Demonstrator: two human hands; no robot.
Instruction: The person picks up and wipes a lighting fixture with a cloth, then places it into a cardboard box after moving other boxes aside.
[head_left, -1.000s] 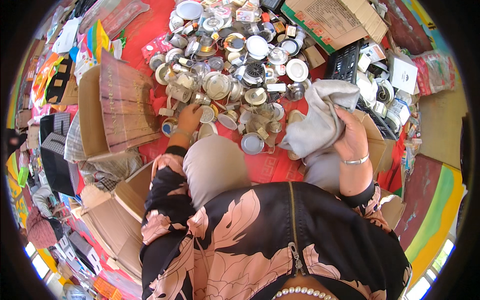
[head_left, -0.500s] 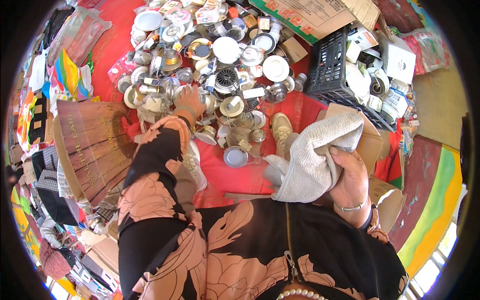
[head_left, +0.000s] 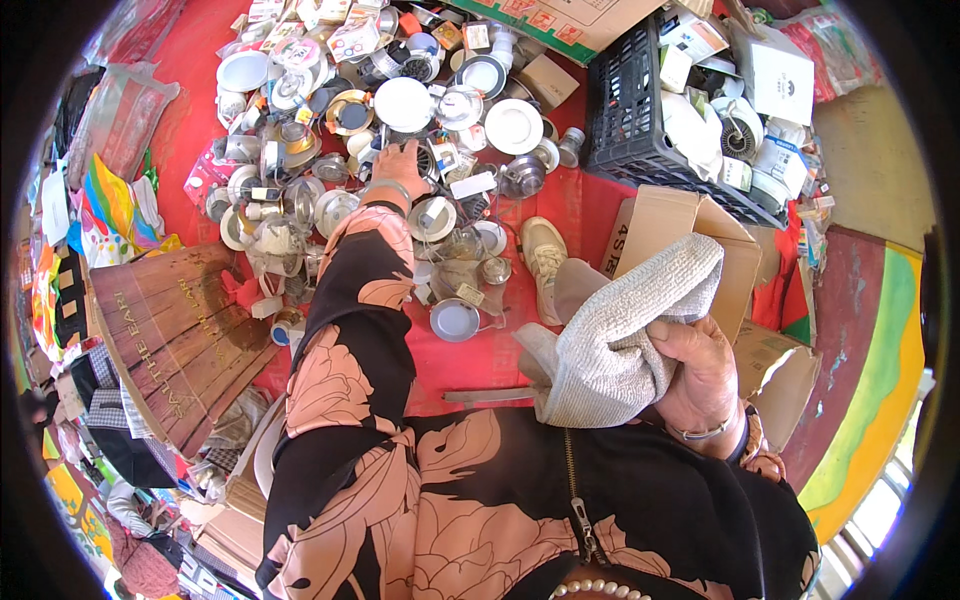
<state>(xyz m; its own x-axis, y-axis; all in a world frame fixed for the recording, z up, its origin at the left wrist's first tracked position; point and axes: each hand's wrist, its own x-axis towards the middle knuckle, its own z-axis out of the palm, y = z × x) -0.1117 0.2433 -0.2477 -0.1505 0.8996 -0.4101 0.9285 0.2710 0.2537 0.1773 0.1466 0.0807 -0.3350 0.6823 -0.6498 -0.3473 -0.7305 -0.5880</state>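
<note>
Grey-white cloth (head_left: 625, 345) of thick weave is in your right hand (head_left: 697, 380), close in front of your black jacket (head_left: 620, 480) with pink flowers. Your thumb lies upon the cloth and the fingers go behind it, so this hand is closed on the cloth, which makes a loose fold toward your left. A silver-coloured bracelet (head_left: 705, 432) is on this wrist.

Your left arm is stretched forward, and your left hand (head_left: 400, 172) is over the pile of lamp fittings (head_left: 335, 170), with its back turned up. The fingers look somewhat spread, next to a dark finned round fitting (head_left: 426, 160). Your palm is hidden, so I cannot tell how far this hand is closed, or whether it has hold of something.

Just beyond this hand lies a white disc (head_left: 403, 104), and to the right of it a second, ring-shaped disc (head_left: 514, 127). Nearer to you, a pale round dish (head_left: 455, 320) rests on the red sheet (head_left: 455, 375), left of a beige shoe (head_left: 543, 262). On the right side stands a black crate (head_left: 627, 125) filled with more fittings, and on the left side leans a wood-patterned carton (head_left: 180, 340).
</note>
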